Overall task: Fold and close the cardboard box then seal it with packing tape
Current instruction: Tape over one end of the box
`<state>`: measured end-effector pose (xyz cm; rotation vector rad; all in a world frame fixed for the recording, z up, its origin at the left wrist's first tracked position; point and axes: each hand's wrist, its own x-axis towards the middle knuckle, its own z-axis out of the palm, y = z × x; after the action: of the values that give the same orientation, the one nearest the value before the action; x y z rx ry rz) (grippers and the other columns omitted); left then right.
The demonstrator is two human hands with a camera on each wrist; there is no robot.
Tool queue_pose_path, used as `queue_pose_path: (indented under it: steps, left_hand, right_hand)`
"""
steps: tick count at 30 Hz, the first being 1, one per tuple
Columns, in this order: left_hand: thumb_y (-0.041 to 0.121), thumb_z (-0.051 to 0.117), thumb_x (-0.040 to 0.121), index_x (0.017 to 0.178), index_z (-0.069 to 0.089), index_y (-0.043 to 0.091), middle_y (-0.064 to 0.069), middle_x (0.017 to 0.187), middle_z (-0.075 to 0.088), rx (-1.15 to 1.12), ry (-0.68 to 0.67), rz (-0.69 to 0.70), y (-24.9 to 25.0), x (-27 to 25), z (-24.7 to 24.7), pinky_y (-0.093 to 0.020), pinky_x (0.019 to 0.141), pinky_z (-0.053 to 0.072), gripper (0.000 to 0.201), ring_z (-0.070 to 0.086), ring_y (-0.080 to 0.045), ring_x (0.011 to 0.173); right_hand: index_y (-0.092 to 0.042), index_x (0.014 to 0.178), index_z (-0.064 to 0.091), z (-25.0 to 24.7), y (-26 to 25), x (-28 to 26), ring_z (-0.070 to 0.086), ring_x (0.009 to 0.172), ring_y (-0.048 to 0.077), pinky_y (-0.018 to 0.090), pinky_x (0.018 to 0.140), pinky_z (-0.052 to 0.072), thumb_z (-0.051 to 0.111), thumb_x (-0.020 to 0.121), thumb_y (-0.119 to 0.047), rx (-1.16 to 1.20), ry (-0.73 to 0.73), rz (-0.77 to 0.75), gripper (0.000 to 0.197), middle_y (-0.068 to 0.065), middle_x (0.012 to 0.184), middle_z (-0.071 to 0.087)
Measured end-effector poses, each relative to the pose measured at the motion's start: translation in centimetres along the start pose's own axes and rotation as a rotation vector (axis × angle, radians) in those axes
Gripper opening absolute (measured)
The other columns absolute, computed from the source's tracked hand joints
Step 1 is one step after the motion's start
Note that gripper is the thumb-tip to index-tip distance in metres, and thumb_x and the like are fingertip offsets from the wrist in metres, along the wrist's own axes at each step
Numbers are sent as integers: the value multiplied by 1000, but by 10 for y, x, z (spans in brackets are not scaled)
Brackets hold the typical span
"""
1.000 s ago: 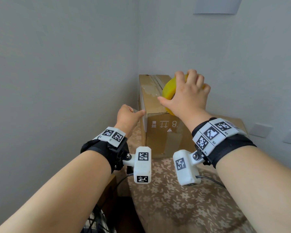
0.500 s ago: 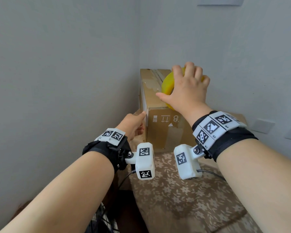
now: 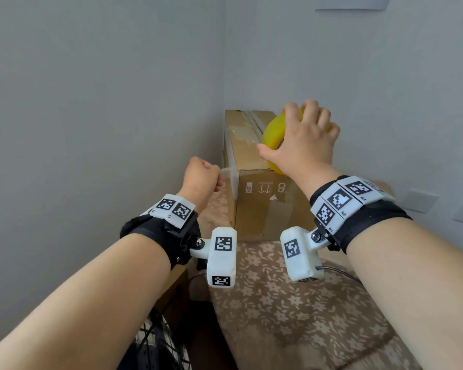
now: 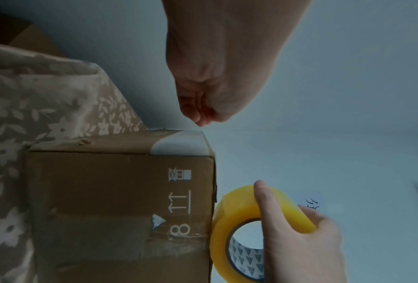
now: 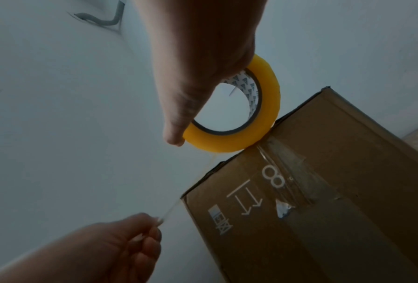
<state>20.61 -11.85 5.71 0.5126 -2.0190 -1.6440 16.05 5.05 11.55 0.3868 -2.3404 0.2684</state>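
A closed cardboard box (image 3: 254, 206) stands in the wall corner on a flowered cloth. My right hand (image 3: 302, 137) grips a yellow roll of packing tape (image 3: 271, 134) and holds it against the box's top near the front edge. A clear tape strip (image 5: 169, 210) runs from the roll (image 5: 263, 114) past the box's near left corner to my left hand (image 3: 211, 177). That hand pinches the strip's end, just left of the corner. In the left wrist view the left hand (image 4: 198, 113) hangs over the box corner (image 4: 203, 141). Older tape crosses the box's front (image 5: 297, 172).
The flowered cloth (image 3: 278, 303) covers the surface in front of the box. Walls stand close on the left and behind. Wall sockets (image 3: 422, 201) sit at the right. A dark gap with checked fabric (image 3: 155, 343) lies at the lower left.
My left hand dipped beside the box's near left corner, then rose and drew slightly left, fingers now curled on the tape end. The right hand stays on the roll atop the box.
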Motion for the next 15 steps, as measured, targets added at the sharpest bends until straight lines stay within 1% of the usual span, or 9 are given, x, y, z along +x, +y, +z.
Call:
queue_pose_path:
  steps: [1, 3, 4, 6, 7, 9, 11, 13, 15]
  left_hand:
    - [5, 48, 91, 95, 46, 5, -4, 66, 53, -7, -17, -2, -3, -1, 0, -13, 41, 42, 5, 49, -7, 45]
    - [16, 60, 90, 93, 47, 6, -4, 65, 52, -28, -22, 1, -8, -2, 0, -12, 40, 42, 16, 49, -2, 38]
    - [20, 63, 89, 92, 49, 6, -4, 64, 53, -33, -24, -2, -10, -2, -1, -11, 40, 41, 20, 48, 0, 35]
    - [21, 65, 88, 87, 52, 6, -5, 61, 53, -33, -22, -8, -9, 0, -1, -12, 39, 42, 20, 46, 1, 31]
    - [19, 64, 88, 80, 52, 6, -5, 59, 52, -29, -21, -10, -8, 0, -1, -13, 40, 43, 20, 46, -1, 32]
    - [16, 64, 89, 65, 48, 8, -4, 55, 51, -18, -23, -24, -7, 0, 1, -16, 44, 45, 30, 47, -7, 38]
    - [15, 64, 89, 56, 47, 10, -5, 53, 51, -18, -39, -50, -11, -2, 7, -20, 47, 45, 37, 47, -12, 44]
    - [16, 62, 89, 52, 48, 10, -6, 52, 49, -40, -61, -88, -14, -5, 15, -23, 50, 44, 40, 45, -15, 45]
    - [17, 59, 91, 60, 51, 8, -6, 54, 48, -110, -93, -175, -18, -7, 22, -26, 52, 44, 34, 44, -16, 46]
  right_hand:
    - [-19, 126, 42, 0, 0, 0, 38, 117, 36, 49, 94, 34, 63, 68, -65, -7, 0, -7, 77, 13, 131, 40]
    - [-19, 126, 43, 1, -1, -1, 38, 118, 36, 50, 94, 34, 63, 68, -65, -14, 5, -17, 77, 13, 131, 40]
    - [-19, 126, 43, 1, -1, -2, 38, 118, 36, 50, 94, 34, 63, 68, -65, -15, 7, -18, 77, 13, 132, 40]
    - [-19, 127, 42, 1, -1, -2, 38, 119, 36, 50, 95, 34, 63, 68, -64, -16, 5, -20, 77, 13, 133, 39]
    - [-19, 127, 42, 1, -1, -2, 37, 119, 36, 50, 95, 34, 63, 68, -64, -17, 2, -21, 77, 13, 133, 39]
    - [-19, 127, 42, 2, 0, -2, 37, 119, 36, 50, 95, 34, 63, 68, -64, -15, 2, -22, 78, 14, 134, 39]
    - [-19, 127, 44, 2, -1, -2, 38, 118, 37, 51, 94, 34, 64, 67, -64, -5, 14, -21, 78, 14, 133, 40]
    - [-19, 127, 44, 2, -1, -2, 38, 118, 37, 50, 95, 34, 64, 67, -64, -4, 14, -23, 78, 14, 132, 40]
    - [-20, 127, 43, 2, -1, -1, 38, 119, 36, 50, 95, 34, 64, 67, -64, -10, 7, -24, 77, 13, 132, 40]
